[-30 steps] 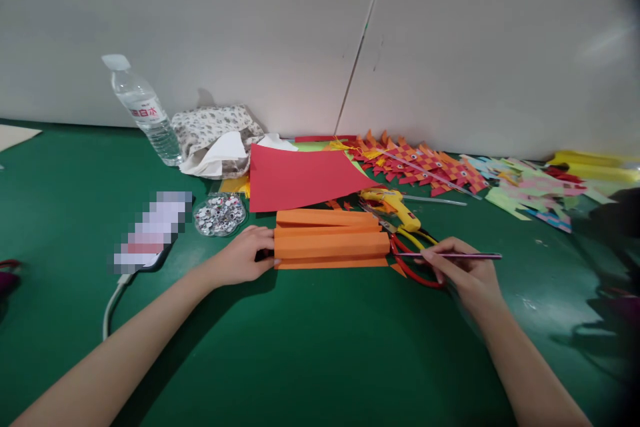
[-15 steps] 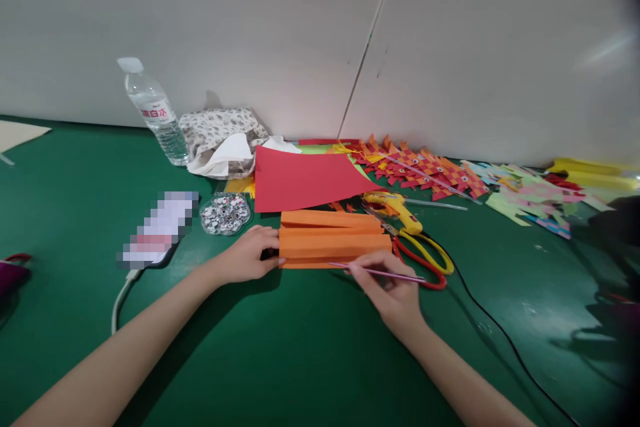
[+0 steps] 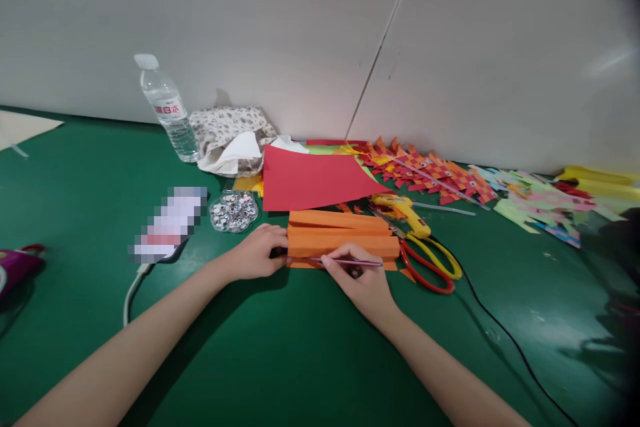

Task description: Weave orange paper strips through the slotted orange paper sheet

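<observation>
A sheet of orange paper (image 3: 340, 245) with several crosswise folds lies on the green table in front of me. My left hand (image 3: 259, 251) is at its left edge, thumb low and fingers curled, pinching the paper; some fingertips are hidden. My right hand (image 3: 361, 273) holds a slim purple pencil (image 3: 367, 263) nearly level, its tip over the lower fold towards the left end. Right of the paper lie scissors (image 3: 434, 267) with red and yellow handles. Behind it are a large red paper sheet (image 3: 320, 180) and a yellow glue gun (image 3: 406, 213).
A phone (image 3: 170, 223) with a white cable and a clear case of googly eyes (image 3: 234, 212) lie to the left. Behind them stand a water bottle (image 3: 170, 110) and a patterned cloth pouch (image 3: 230, 127). Woven red-orange paper pieces (image 3: 430, 170) line the wall. A black cord (image 3: 500, 323) runs right.
My right hand has slid left along the lower fold with the pencil. A small orange corner now shows near the scissors. My left hand keeps its place at the paper's edge. The view has shifted slightly.
</observation>
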Tool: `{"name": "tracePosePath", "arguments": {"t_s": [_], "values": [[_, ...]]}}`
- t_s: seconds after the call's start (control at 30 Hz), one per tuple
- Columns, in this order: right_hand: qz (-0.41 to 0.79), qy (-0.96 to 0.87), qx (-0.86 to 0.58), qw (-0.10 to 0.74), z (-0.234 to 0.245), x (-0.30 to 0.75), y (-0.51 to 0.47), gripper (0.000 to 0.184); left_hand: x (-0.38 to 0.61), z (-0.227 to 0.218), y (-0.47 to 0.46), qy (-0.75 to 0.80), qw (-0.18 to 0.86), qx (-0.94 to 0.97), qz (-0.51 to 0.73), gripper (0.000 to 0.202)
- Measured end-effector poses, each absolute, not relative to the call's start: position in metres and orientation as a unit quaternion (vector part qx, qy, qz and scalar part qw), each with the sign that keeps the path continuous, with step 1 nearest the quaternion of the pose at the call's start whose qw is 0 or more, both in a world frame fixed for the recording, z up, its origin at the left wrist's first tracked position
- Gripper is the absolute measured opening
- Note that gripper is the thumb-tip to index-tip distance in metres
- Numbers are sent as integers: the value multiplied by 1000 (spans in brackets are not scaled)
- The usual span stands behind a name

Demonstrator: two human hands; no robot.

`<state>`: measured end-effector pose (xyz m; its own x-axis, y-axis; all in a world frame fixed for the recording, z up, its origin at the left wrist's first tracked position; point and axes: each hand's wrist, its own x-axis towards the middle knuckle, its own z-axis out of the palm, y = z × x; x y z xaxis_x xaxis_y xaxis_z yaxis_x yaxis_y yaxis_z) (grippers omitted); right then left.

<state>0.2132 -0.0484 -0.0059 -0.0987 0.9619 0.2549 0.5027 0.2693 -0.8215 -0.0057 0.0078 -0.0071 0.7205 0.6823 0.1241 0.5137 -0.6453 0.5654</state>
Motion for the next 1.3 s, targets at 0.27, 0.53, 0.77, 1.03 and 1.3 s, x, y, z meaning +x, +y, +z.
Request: {"name": "tracePosePath", "arguments": {"t_s": [0.27, 0.53, 0.77, 1.03, 1.3], "values": [[266, -655, -566, 423, -4, 254, -50, 23, -5, -7, 7, 343, 259, 887, 169, 19], [281, -642, -563, 439, -2, 289, -48, 23, -5, -7, 8, 347, 266, 885, 161, 19], [280, -618, -579, 452, -2, 311, -47, 21, -5, -8, 8, 347, 268, 884, 163, 18], [297, -579, -597, 470, -2, 330, -46, 22, -5, -10, 8, 348, 262, 886, 159, 14], [310, -564, -606, 468, 1, 350, -47, 23, -4, -8, 8, 348, 271, 883, 161, 16]]}}
